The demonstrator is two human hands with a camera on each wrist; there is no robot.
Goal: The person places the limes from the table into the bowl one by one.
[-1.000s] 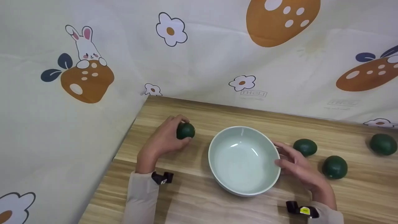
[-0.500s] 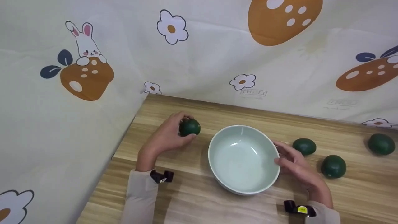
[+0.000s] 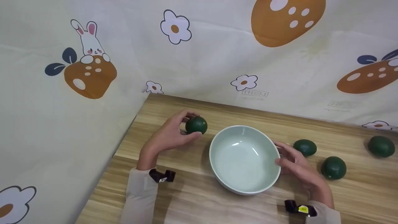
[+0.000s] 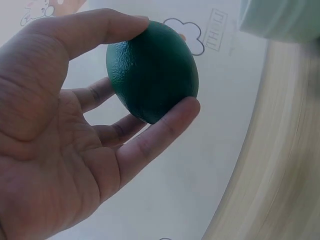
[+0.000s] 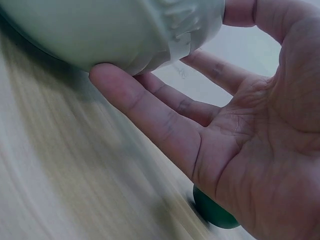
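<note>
A dark green lime [image 3: 196, 125] with pebbled skin is pinched between the thumb and fingers of my left hand [image 3: 171, 132], to the left of the bowl. In the left wrist view the lime [image 4: 152, 72] appears raised above the table, gripped at its sides. My right hand [image 3: 300, 166] holds the right side of a pale green bowl [image 3: 245, 165], thumb at the rim and fingers along the outer wall. Nothing lies inside the bowl. Ridged relief marks the outer wall of the bowl [image 5: 115, 35] in the right wrist view.
Right of the bowl lie a lime [image 3: 305, 147] close behind my right hand, another lime [image 3: 333, 168] beside it, and a third lime [image 3: 381, 146] farther right. The wood-grain table [image 3: 186, 193] meets a printed cloth [image 3: 199, 62] at its back and left edges.
My left hand has carried the lime a little to the right and farther back, nearer the bowl. The right hand and the bowl have stayed in place.
</note>
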